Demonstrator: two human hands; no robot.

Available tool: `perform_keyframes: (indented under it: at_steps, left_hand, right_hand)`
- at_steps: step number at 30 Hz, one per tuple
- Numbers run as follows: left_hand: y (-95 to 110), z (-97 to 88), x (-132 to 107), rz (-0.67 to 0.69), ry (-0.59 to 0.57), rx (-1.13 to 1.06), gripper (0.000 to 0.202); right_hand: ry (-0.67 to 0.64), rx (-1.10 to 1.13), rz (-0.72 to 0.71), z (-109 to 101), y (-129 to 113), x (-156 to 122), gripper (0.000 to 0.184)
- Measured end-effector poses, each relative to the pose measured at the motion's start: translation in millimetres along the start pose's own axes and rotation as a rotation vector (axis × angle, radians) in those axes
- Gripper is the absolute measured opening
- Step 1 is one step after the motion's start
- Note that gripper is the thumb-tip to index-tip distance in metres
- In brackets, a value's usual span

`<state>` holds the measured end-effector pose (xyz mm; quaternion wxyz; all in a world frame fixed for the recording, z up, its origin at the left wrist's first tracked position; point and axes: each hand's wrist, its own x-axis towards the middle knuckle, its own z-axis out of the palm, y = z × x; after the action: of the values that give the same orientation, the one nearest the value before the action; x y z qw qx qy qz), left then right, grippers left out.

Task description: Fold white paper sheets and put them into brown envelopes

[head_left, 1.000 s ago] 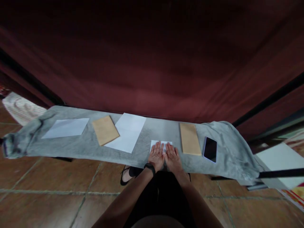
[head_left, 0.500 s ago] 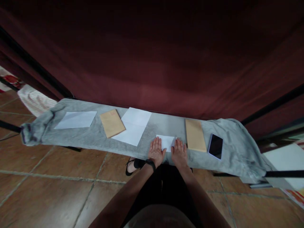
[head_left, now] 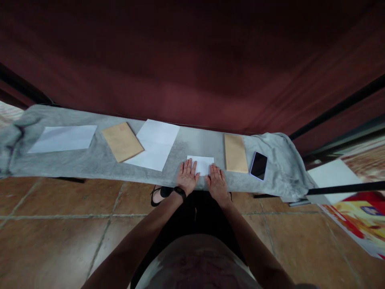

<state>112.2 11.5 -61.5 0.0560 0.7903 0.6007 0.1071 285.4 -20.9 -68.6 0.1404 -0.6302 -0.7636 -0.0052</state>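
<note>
A small folded white paper (head_left: 201, 163) lies on a grey cloth (head_left: 96, 168) that covers a long narrow bench. My left hand (head_left: 187, 176) lies flat with fingers stretched out, touching the paper's left near corner. A dark band sits on that wrist. My right hand (head_left: 215, 182) is also flat and open, its fingertips on the paper's right near edge. Neither hand holds anything.
Right of the paper lie a brown envelope (head_left: 235, 153) and a dark phone (head_left: 258, 165). To the left are a large white sheet (head_left: 155, 143), another brown envelope (head_left: 122, 141) and a white sheet (head_left: 64, 138). A dark red curtain hangs behind. The floor is tiled.
My hands slid apart from the middle of the folded paper to its two near corners. The camera view shifted, so the bench sits higher and further left.
</note>
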Motion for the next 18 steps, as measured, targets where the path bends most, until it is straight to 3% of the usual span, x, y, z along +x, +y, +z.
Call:
perform_keyframes:
  at_steps: [11,18]
  left_hand:
    - [1.3,-3.6,7.5,0.384,-0.073,-0.061,0.057]
    - [-4.9,-5.1,40.4,0.516,-0.225,-0.096,0.058]
  right_hand:
    - [-0.002,0.031,0.002,1.0,1.4,-1.5,0.058]
    - [-0.008,0.041,0.03,0.5,-0.7,0.8,0.057]
